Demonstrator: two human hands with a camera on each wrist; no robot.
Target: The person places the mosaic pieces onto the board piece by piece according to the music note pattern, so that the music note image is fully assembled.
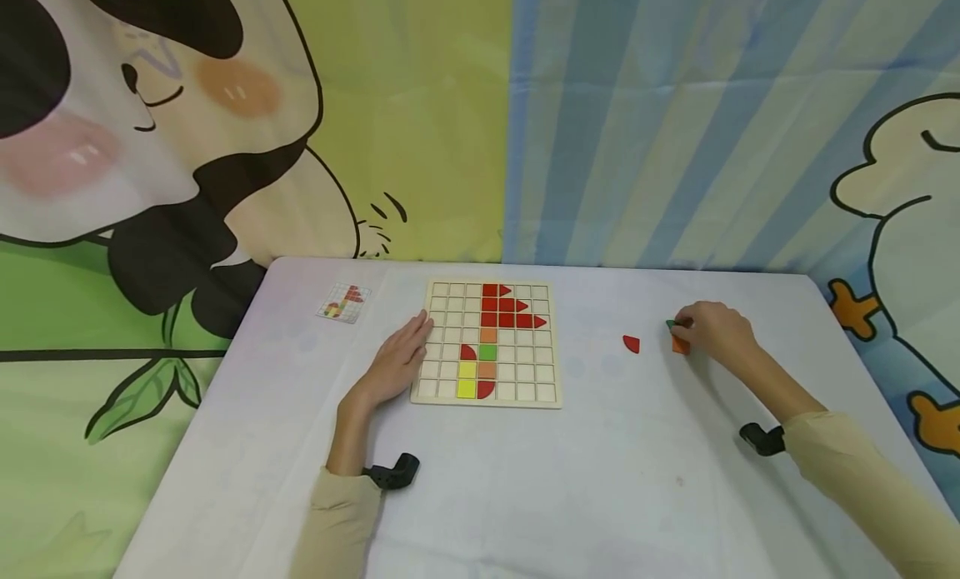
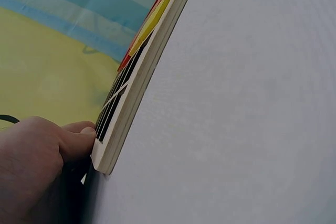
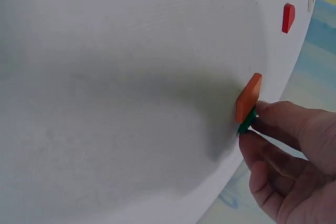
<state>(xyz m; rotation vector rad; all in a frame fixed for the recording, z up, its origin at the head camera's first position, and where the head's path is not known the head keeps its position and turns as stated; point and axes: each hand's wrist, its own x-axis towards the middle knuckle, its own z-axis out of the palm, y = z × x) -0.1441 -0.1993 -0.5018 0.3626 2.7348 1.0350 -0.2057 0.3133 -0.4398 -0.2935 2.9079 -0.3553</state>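
Observation:
A wooden grid board (image 1: pixel 487 344) lies on the table, holding red, orange, green and yellow pieces in some cells. Along its left edge rests my left hand (image 1: pixel 396 358), fingers extended; in the left wrist view the thumb (image 2: pixel 79 141) touches the board's edge. Toward the table's right side, my right hand (image 1: pixel 716 331) pinches a small green piece (image 3: pixel 247 121) between thumb and fingertips. An orange piece (image 3: pixel 249 98) lies right against the green one, partly covered by the hand in the head view. A red quarter-circle piece (image 1: pixel 632 344) lies to the left of them.
A small printed card (image 1: pixel 344 302) with a coloured grid pattern lies left of the board. White cloth covers the table (image 1: pixel 570 487). Behind it hangs a cartoon backdrop (image 1: pixel 420 121). Both wrists wear black camera mounts (image 1: pixel 393 472).

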